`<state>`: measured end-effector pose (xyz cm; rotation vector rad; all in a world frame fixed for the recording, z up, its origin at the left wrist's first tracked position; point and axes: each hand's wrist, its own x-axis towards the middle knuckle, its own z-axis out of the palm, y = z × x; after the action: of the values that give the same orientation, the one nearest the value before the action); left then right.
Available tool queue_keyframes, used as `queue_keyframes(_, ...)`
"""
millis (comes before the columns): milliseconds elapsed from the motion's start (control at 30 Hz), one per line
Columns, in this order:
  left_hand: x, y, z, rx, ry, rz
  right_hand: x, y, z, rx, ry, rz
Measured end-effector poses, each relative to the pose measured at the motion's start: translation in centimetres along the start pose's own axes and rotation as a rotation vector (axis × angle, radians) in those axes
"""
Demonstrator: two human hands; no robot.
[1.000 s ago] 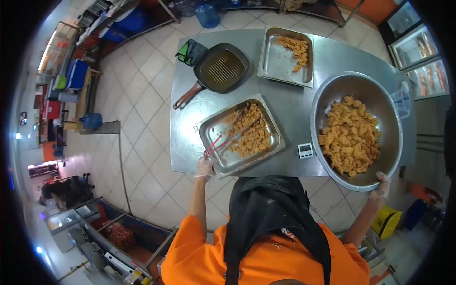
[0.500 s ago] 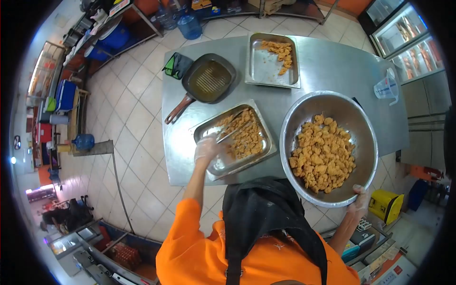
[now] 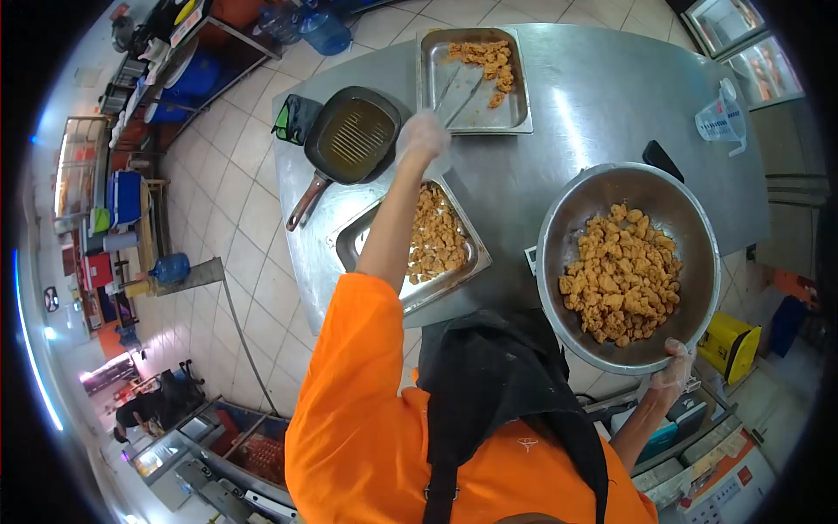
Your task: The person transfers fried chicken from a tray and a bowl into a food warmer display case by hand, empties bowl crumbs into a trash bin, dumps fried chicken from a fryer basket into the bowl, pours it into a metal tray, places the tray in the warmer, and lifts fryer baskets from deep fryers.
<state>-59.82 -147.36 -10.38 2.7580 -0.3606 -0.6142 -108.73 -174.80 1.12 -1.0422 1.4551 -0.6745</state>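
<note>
My left hand (image 3: 423, 135), in a clear plastic glove, is closed around metal tongs (image 3: 463, 103). Their tips reach into the far steel tray (image 3: 432, 54), which holds a few fried pieces (image 3: 489, 59) along its back and right. Below my left arm lies the nearer steel tray (image 3: 478, 258), with fried pieces (image 3: 435, 234) on its right side; my forearm covers part of it. My right hand (image 3: 674, 368), gloved too, grips the near rim of a large steel bowl (image 3: 559, 279). A heap of fried pieces (image 3: 621, 279) fills its bottom.
A square grill pan (image 3: 353, 135) with oil stands left of the trays, its handle (image 3: 307, 203) pointing toward me. Beside it is a black and green cloth (image 3: 297, 118). A phone-like black object (image 3: 662, 160) and a measuring jug (image 3: 721, 120) are on the steel table (image 3: 602, 96).
My left hand has carried the tongs from the nearer tray up to the far one. The bowl has shifted slightly right in view, with my right hand still on its rim.
</note>
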Motion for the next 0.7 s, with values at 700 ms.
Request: queue_keyframes(700,-31.2,-13.4,14.0,-0.227,-0.095,0.252,-7.8,-2.1,15.7,-0.274,-0.614,-0.33)
